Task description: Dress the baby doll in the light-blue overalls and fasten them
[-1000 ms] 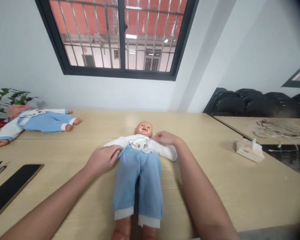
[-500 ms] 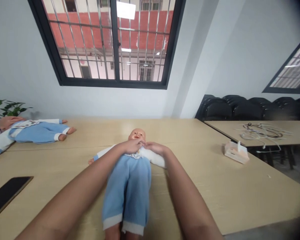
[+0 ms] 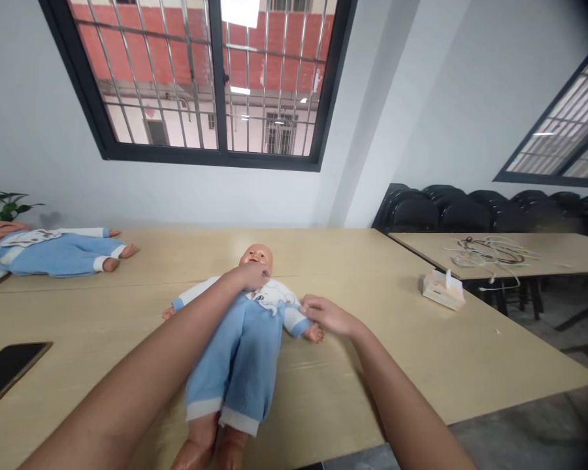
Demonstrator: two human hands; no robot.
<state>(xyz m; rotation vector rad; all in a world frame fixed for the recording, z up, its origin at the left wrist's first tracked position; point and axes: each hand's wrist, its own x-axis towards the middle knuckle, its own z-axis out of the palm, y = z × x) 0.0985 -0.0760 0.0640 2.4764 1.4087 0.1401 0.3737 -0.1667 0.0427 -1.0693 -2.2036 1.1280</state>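
A baby doll (image 3: 238, 339) in a white top and blue trousers lies on its back on the table, its head toward the window. My left hand (image 3: 255, 275) rests at the doll's neck, just under its chin, with the fingers curled in at the collar; the fingertips are partly hidden. My right hand (image 3: 329, 314) is at the blue-cuffed sleeve (image 3: 294, 318) on the right side, thumb and fingers closed at the cloth near the wrist. The white bib with a printed animal (image 3: 270, 297) shows between my hands.
A second doll (image 3: 61, 253) in like clothes lies at the far left, near a plant (image 3: 2, 205). A dark flat board (image 3: 10, 372) is at the left. On the right stand a tissue box (image 3: 442, 292) and tangled cables (image 3: 490, 253). Black chairs (image 3: 441, 209) are stacked behind.
My right hand has moved from the doll's neck, right and down to the sleeve, uncovering the bib. My left hand stays at the collar. The view has shifted slightly.
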